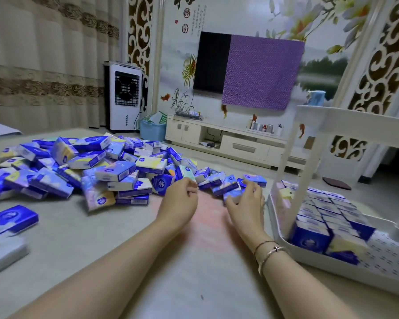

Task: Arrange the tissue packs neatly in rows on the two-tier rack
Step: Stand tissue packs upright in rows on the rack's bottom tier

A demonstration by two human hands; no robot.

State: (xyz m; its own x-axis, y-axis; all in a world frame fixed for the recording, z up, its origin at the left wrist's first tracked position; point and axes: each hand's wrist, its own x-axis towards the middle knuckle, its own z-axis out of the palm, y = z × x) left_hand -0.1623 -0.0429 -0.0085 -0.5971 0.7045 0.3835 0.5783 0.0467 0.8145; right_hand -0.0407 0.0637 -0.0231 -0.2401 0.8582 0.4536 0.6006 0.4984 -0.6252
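A big loose heap of blue and pastel tissue packs [97, 166] covers the floor at left and centre. The white two-tier rack [283, 245] stands at the right; its lower tray holds several packs [320, 217] standing in tight rows, and the upper tier [355, 116] looks bare from here. My left hand [180, 199] rests at the heap's near edge, fingers curled against a pack [184, 172]. My right hand [247, 201] closes over a blue pack [230, 192] at the heap's right end, beside the rack.
Two stray packs [7, 222] lie on the floor at the near left. A white TV cabinet [217, 139], a blue bin [151, 130] and an air cooler [124, 97] stand along the far wall. Bare floor lies between my forearms.
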